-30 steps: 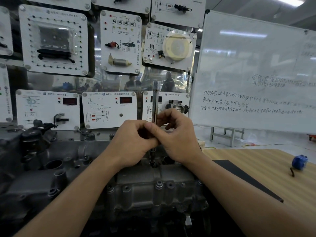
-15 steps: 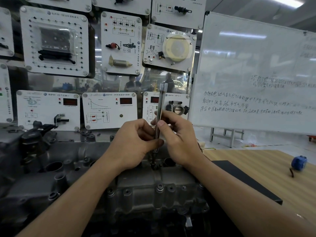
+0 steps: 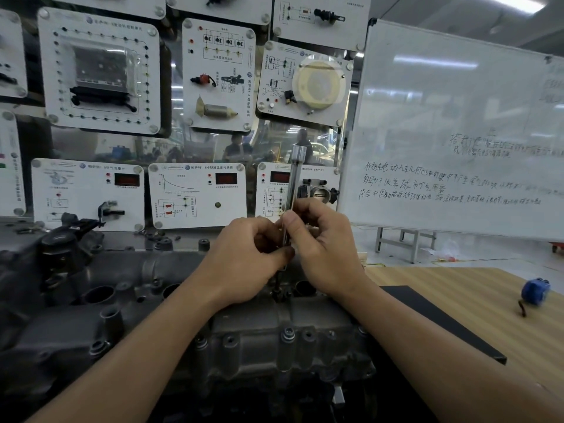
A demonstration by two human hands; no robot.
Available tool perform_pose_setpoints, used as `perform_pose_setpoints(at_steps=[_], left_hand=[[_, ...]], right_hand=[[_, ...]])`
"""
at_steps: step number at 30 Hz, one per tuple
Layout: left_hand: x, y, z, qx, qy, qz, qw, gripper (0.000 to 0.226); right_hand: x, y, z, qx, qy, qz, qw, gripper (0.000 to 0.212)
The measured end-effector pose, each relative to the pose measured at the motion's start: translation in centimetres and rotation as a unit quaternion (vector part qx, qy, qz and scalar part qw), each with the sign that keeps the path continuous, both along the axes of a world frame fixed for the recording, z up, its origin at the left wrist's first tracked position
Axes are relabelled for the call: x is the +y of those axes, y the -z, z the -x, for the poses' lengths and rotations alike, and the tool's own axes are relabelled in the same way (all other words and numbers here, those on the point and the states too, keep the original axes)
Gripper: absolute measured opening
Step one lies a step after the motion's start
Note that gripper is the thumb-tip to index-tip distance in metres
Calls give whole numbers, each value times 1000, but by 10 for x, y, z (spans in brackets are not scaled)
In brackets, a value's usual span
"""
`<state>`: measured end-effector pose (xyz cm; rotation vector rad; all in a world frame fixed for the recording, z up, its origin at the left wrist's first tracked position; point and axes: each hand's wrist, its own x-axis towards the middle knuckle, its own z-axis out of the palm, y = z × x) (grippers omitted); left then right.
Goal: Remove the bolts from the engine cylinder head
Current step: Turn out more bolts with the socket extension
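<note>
Grey cast cylinder head (image 3: pixel 250 340), grimy, lies across foreground. Chrome socket bar (image 3: pixel 295 175) stands near upright, top leaning slightly right, tip on bolt (image 3: pixel 279 296) at head's upper edge. Near face holds second bolt (image 3: pixel 288 334), seated.

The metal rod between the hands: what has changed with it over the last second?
The rod has tipped its top end to the right, from about upright to a slight lean. The left hand and right hand still pinch it; nothing was let go. Its lower end stays on the same spot of the cylinder head. The blue object at the right has not moved.
</note>
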<state>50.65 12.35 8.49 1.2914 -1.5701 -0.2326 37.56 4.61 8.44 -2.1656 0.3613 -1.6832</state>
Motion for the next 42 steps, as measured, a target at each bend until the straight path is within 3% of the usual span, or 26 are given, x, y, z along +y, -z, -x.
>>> perform_pose_setpoints(at_steps=[5, 10, 17, 24, 28, 32, 35, 42], left_hand=[[4, -1, 1, 5, 47, -29, 998, 24], [3, 0, 2, -4, 38, 11, 999, 20], [0, 2, 1, -53, -25, 49, 997, 20], [-2, 1, 1, -43, -12, 31, 999, 3], [0, 0, 0, 5, 45, -8, 999, 18], [0, 0, -1, 31, 15, 1, 999, 5], [-1, 0, 1, 3, -26, 31, 999, 21], [1, -2, 1, -23, -16, 44, 999, 6]], right_hand=[[1, -1, 1, 9, -24, -12, 1000, 22], [2, -1, -1, -18, -33, -32, 999, 12], [1, -2, -4, -95, -19, -86, 992, 23], [-1, 0, -3, -57, -31, -54, 996, 13], [-1, -1, -2, -70, -74, -84, 991, 15], [0, -1, -1, -72, -102, -85, 989, 13], [0, 0, -3, -67, -72, -71, 993, 19], [-4, 1, -3, -45, -47, -41, 997, 25]])
